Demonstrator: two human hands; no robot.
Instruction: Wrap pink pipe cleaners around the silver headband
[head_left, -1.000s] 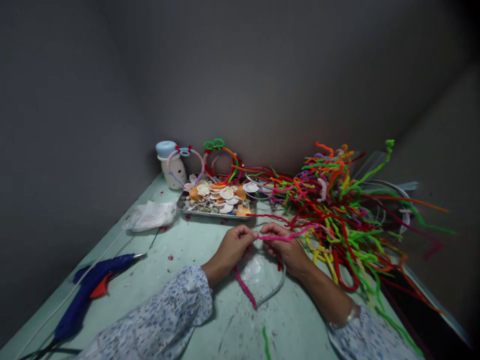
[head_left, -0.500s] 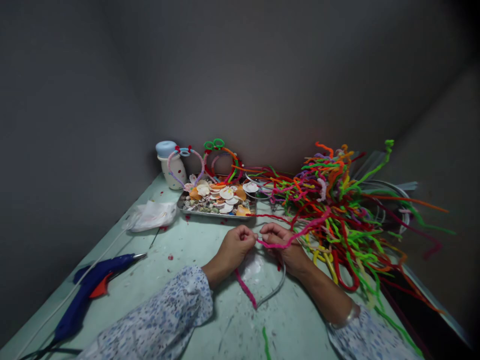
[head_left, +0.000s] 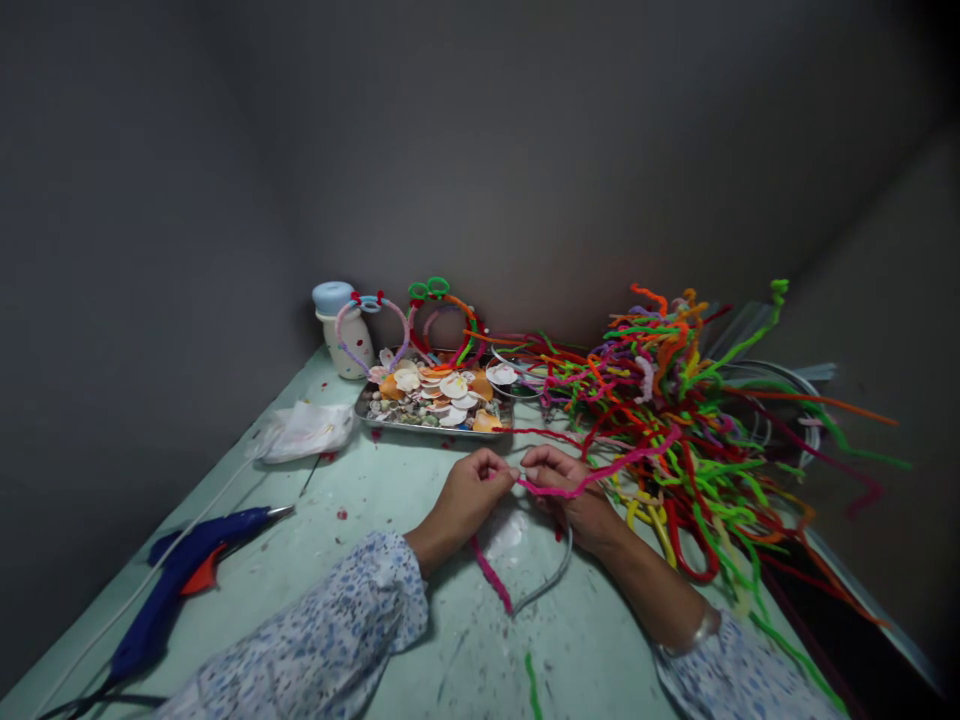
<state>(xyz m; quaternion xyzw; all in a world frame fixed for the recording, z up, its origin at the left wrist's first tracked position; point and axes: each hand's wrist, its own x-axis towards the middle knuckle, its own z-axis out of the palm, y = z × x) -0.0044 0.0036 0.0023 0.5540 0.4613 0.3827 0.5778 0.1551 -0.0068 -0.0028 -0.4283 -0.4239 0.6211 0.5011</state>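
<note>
We wear loose white sleeves [head_left: 315, 625] with small blue flecks; a shiny silver-coloured band [head_left: 705, 632] crosses our right forearm [head_left: 652, 588].

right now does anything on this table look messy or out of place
The pile of pipe cleaners on the right looks messy, tangled with strands sticking out every way. One green piece shows apart from it, at the bottom edge of the view.

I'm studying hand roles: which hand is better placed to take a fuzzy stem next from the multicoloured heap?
Probably the right hand: it is nearer the tangled heap of multicoloured fuzzy stems. The left hand is farther away; both hold the thin grey band partly wrapped in pink.
</note>
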